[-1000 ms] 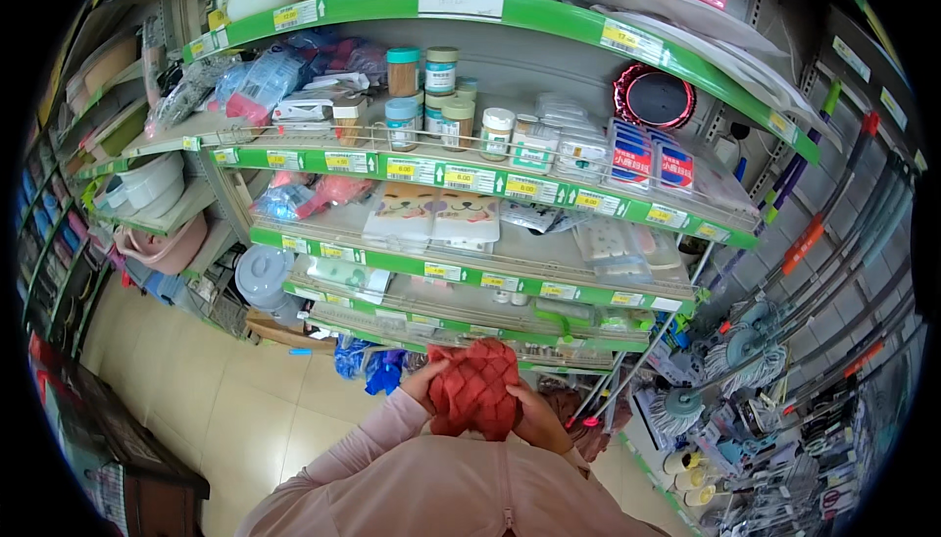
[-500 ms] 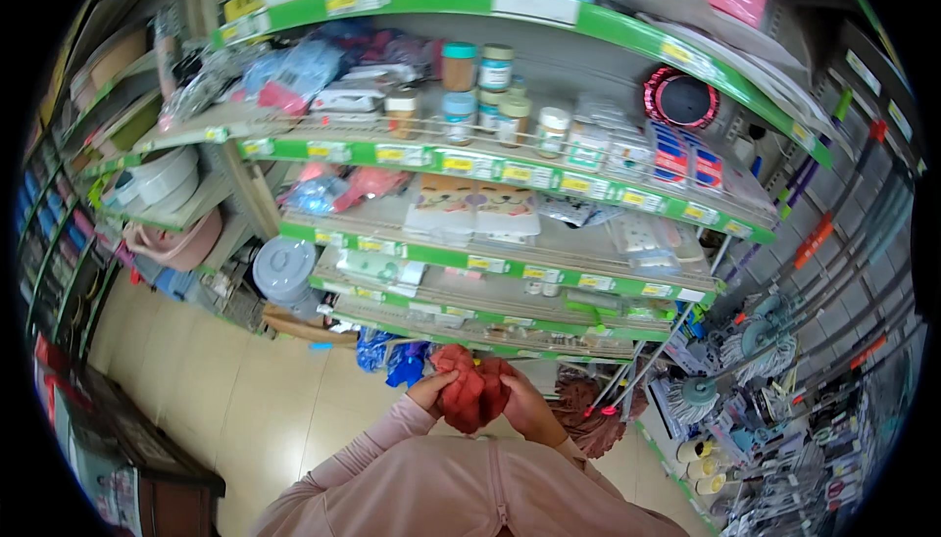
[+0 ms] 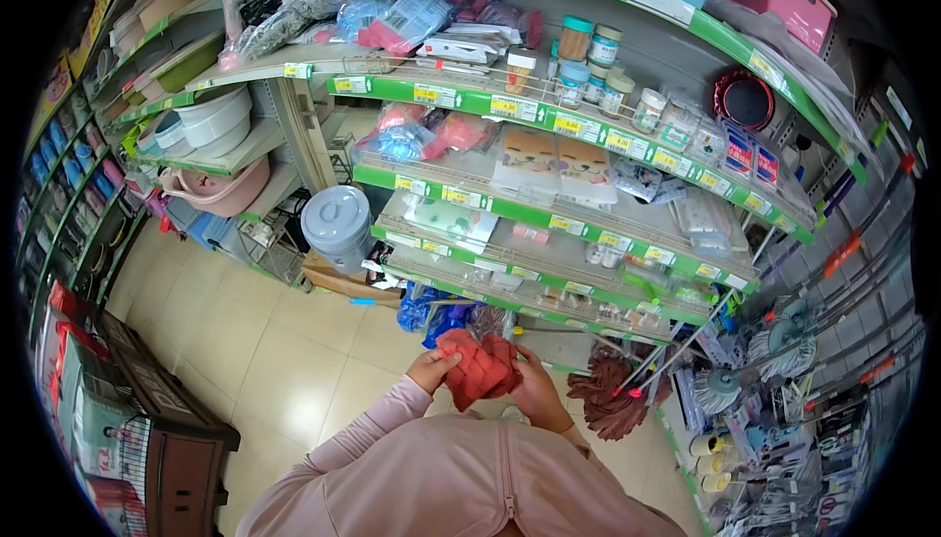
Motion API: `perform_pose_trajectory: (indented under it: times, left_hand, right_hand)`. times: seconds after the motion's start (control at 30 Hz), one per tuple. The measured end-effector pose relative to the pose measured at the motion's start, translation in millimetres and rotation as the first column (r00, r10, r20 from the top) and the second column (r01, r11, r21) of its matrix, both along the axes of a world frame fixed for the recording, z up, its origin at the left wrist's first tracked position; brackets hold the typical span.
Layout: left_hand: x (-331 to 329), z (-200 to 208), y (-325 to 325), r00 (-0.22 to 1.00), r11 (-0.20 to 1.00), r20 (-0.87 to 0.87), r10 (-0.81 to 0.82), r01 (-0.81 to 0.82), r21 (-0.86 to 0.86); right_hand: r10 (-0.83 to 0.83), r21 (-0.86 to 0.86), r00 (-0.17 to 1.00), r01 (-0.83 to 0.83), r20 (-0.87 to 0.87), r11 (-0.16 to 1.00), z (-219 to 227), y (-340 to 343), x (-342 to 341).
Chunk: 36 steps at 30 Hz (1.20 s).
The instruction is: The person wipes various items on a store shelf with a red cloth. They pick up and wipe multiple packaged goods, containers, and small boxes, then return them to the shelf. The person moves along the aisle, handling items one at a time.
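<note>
A crumpled red cloth hangs in front of my chest, held up between both hands. My left hand pinches its left side, thumb lying on top of the fabric. On the opposite side my right hand grips the cloth's edge, with its fingers partly hidden behind the fabric. Just beyond the cloth, blue plastic-wrapped items lie at the foot of the shelves. To the right of my right hand hangs a brown mop head.
Ahead rises a shelf unit with green edges, carrying jars and packets. A lidded grey-blue bucket stands left of it. Mops and poles line the right side. A brown drawer cabinet stands at lower left.
My view has swung left, so the shelves appear farther right and more of the left aisle shows. The red cloth is spread slightly wider between my hands.
</note>
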<state>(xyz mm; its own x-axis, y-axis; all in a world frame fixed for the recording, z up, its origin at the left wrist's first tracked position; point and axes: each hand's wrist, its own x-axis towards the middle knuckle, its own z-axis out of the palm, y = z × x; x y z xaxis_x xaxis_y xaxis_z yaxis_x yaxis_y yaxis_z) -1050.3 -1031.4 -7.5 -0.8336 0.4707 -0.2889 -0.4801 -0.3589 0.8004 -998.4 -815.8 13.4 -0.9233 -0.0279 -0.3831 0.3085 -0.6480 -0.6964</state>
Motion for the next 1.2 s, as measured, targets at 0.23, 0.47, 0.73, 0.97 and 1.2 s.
perform_pose_trajectory:
  times: [0.23, 0.47, 0.73, 0.97, 1.2]
  left_hand:
    - [30, -6, -38, 0.953, 0.940, -0.300, 0.036, -0.134, -0.314]
    - [61, 16, -66, 0.804, 0.709, -0.583, -0.118, -0.343, -0.616]
    - [74, 22, -92, 0.826, 0.627, -0.555, -0.104, -0.378, -0.681]
    - [70, 19, -95, 0.943, 0.945, -0.130, 0.306, -0.317, -0.081]
    - [83, -13, -77, 0.839, 0.952, 0.517, -0.170, 0.004, 0.305]
  right_hand:
    - [0.162, 0.315, 0.967, -0.219, 0.195, 0.924, -12, -50, 41]
    - [0.107, 0.347, 0.988, -0.141, 0.113, 0.927, -37, -82, 68]
    - [0.046, 0.703, 0.982, 0.099, -0.184, 0.705, -20, -73, 52]
    - [-0.035, 0.283, 0.995, 0.061, -0.096, 0.957, 16, -70, 51]
    - [-0.112, -0.168, 0.994, 0.111, 0.002, 0.979, 37, -81, 50]
